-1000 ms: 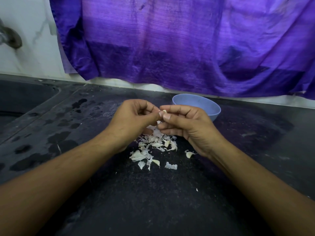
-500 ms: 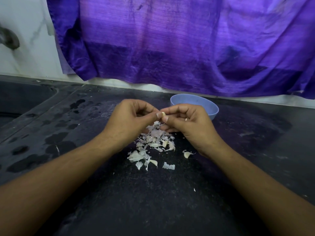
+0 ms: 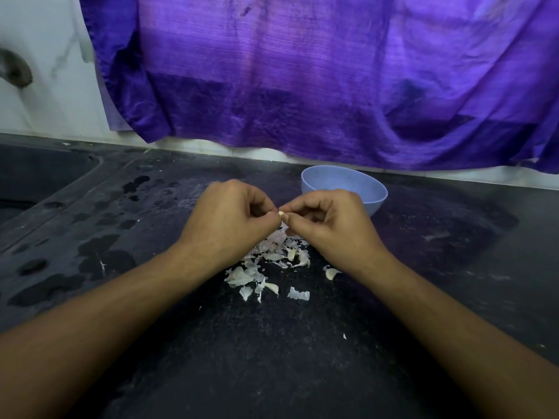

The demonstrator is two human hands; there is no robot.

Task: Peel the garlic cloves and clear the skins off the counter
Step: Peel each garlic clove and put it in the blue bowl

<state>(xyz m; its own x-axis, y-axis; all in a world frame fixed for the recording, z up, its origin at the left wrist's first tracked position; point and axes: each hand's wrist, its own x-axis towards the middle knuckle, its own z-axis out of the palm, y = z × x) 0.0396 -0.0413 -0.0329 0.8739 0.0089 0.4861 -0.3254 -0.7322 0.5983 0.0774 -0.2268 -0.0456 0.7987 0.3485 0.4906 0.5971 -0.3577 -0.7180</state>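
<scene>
Inspector: Your left hand [image 3: 230, 220] and right hand [image 3: 326, 225] both pinch one garlic clove [image 3: 281, 213] at frame centre, directly above the skins [image 3: 272, 255]. I judge this is so the peelings drop onto one pile.

Operator: And the bowl?

Inspector: The blue bowl [image 3: 378, 201] stands just behind your right hand. Its visible inner wall is bare and its bottom is hidden. The skins lie uncleared on the counter [image 3: 272, 358].

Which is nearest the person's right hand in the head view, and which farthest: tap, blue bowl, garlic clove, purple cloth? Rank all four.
1. The garlic clove, pinched in the right hand.
2. The blue bowl, just behind that hand.
3. The purple cloth, on the back wall.
4. The tap, far left.
</scene>
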